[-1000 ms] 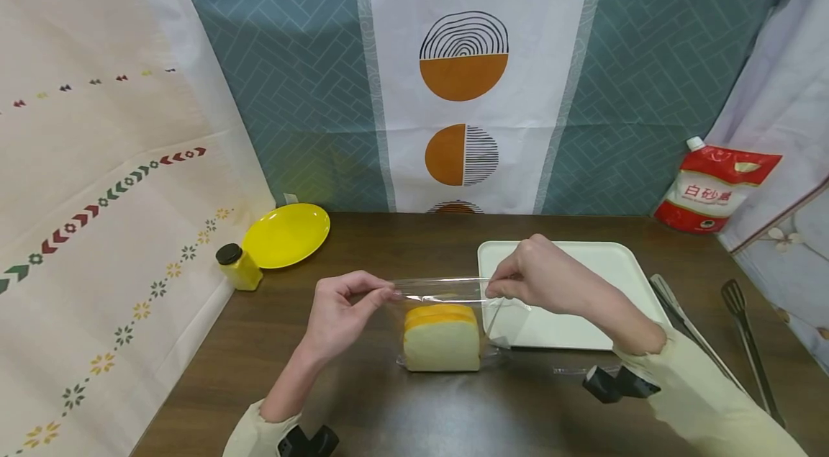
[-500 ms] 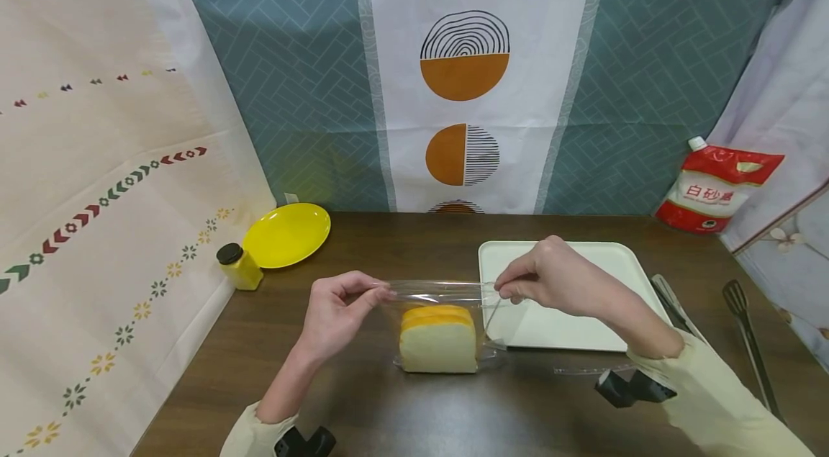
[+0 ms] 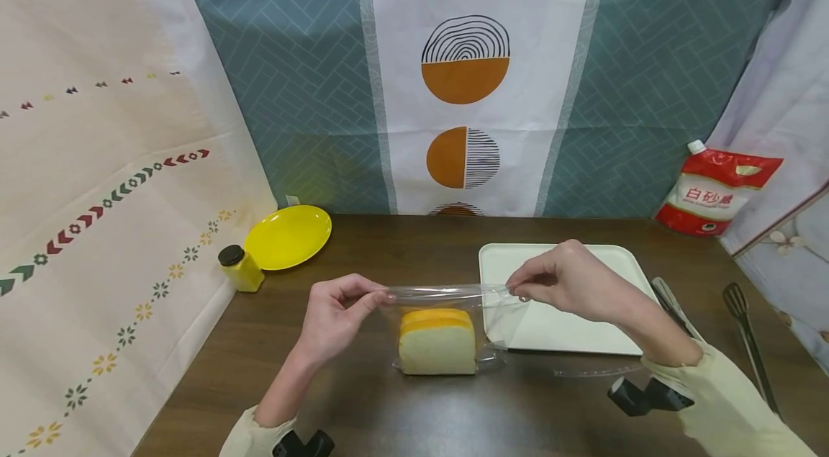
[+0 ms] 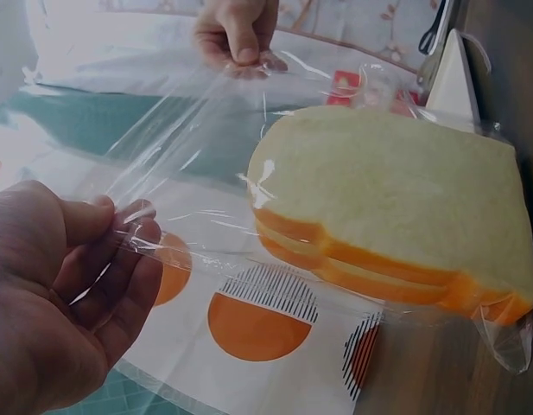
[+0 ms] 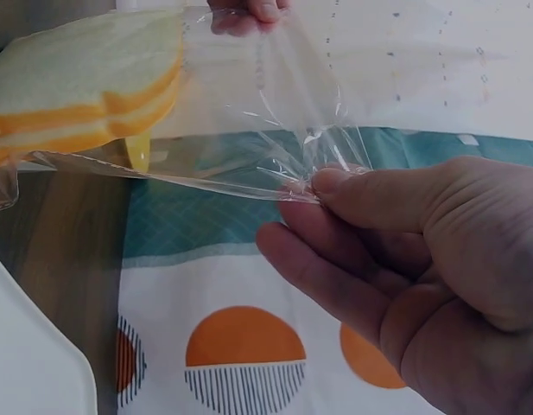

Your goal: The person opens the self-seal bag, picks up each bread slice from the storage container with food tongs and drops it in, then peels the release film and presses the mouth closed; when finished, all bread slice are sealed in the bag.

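Slices of bread [image 3: 437, 350] with orange crust stand upright inside a clear plastic bag [image 3: 447, 293] on the brown table. My left hand [image 3: 338, 313] pinches the bag's top left corner between thumb and fingers. At the top right corner my right hand [image 3: 570, 284] pinches the film the same way. The bag's upper edge is stretched between both hands, above the bread. In the left wrist view the bread [image 4: 391, 194] fills the right side, with the film running to the left thumb. The right wrist view has crumpled film [image 5: 314, 169] under the right thumb.
A white tray [image 3: 576, 331] lies behind the right hand. Tongs [image 3: 676, 306] and a dark slotted utensil [image 3: 751, 342] lie to the right. At the back stand a yellow plate [image 3: 288, 237], a yellow jar [image 3: 241, 268] and a red-and-white pouch [image 3: 715, 187]. A clear strip [image 3: 596, 372] lies in front of the tray.
My right hand has moved to the right, pulling the bag's top edge wider and tighter. The left hand has shifted slightly left. The bread has slid very slightly left.
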### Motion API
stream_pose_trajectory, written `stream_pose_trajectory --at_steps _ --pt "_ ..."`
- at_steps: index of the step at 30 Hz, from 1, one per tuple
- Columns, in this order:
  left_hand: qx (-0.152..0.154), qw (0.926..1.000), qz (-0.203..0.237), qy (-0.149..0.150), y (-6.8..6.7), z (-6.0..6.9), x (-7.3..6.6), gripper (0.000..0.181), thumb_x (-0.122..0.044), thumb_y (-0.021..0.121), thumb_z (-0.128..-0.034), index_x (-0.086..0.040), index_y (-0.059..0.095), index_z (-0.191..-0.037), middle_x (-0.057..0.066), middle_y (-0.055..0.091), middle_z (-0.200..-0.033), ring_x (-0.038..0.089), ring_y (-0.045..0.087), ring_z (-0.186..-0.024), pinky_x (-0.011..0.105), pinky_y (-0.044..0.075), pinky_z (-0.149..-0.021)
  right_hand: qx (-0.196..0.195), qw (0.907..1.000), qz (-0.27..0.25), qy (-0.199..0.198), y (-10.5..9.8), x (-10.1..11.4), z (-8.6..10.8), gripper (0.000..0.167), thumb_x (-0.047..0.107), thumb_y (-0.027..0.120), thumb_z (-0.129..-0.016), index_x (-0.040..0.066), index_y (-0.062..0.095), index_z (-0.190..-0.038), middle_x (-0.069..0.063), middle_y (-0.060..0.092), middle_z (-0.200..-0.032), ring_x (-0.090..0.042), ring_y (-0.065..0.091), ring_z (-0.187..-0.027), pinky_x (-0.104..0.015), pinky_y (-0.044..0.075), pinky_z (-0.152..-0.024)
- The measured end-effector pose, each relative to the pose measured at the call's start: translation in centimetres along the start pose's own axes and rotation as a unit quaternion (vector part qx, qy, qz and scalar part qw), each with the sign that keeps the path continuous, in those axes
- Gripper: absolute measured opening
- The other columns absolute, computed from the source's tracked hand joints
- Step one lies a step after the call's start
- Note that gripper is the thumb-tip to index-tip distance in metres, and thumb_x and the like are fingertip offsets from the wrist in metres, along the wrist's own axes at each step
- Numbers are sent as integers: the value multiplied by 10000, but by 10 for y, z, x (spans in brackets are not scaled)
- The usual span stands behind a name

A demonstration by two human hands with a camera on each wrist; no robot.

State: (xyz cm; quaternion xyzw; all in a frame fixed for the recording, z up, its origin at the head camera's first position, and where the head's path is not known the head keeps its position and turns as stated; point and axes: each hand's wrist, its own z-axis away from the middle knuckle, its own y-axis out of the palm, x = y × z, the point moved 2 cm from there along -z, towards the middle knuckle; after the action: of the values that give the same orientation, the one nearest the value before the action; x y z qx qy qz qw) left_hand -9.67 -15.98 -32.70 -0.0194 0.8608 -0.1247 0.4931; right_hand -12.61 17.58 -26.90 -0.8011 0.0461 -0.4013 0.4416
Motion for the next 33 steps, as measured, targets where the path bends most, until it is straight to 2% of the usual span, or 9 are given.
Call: stream_pose_trajectory --at_steps 4,10,14,18,25,30,33 --pt "38 9999 43 129 0 1 0 97 95 711 -870 41 736 -946 125 745 -860 237 733 -778 325 595 -730 -159 9999 -39 -41 1 -1 3 162 -17 816 -802 70 793 -937 22 746 -825 -87 674 -682 -247 538 -567" --pt "64 9996 92 262 -1 2 0 118 115 693 -877 41 737 -957 143 738 -867 239 727 -758 349 594 -743 -322 9990 -272 127 4 -5 4 156 -19 810 -810 74 793 -933 34 744 -828 -117 682 -680 -248 550 -584" --pt "83 9997 193 155 -3 1 0 120 108 686 -885 41 731 -974 154 732 -877 266 719 -769 346 589 -773 -367 9983 -403 222 5 -6 3 159 -23 796 -824 75 788 -949 17 747 -848 -149 693 -703 -252 562 -612" --pt "56 9997 229 31 -4 0 1 116 89 680 -899 35 729 -988 151 731 -904 275 717 -813 334 580 -805 -485 9975 -443 253 7 -6 4 180 -47 780 -829 73 787 -963 29 746 -872 -115 689 -725 -247 560 -633" --pt "-38 9998 191 -5 -7 2 1 124 72 683 -902 18 735 -1000 134 733 -928 293 709 -835 353 580 -814 -740 9959 -372 368 11 -6 5 239 -75 782 -810 108 795 -963 72 740 -891 -118 687 -731 -251 569 -643" --pt "-71 9998 173 -99 -8 3 0 144 62 684 -904 14 737 -1030 127 736 -945 233 709 -834 361 576 -822 -900 9935 -493 499 13 -7 7 215 -59 783 -818 109 794 -952 77 738 -875 -138 689 -729 -242 564 -651" --pt "-124 9998 152 -58 -9 4 -1 145 61 688 -902 18 735 -1032 134 734 -942 225 707 -828 382 581 -807 -1030 9917 -567 513 15 -8 7 199 -44 789 -820 109 792 -947 75 738 -860 -144 695 -732 -239 564 -662"
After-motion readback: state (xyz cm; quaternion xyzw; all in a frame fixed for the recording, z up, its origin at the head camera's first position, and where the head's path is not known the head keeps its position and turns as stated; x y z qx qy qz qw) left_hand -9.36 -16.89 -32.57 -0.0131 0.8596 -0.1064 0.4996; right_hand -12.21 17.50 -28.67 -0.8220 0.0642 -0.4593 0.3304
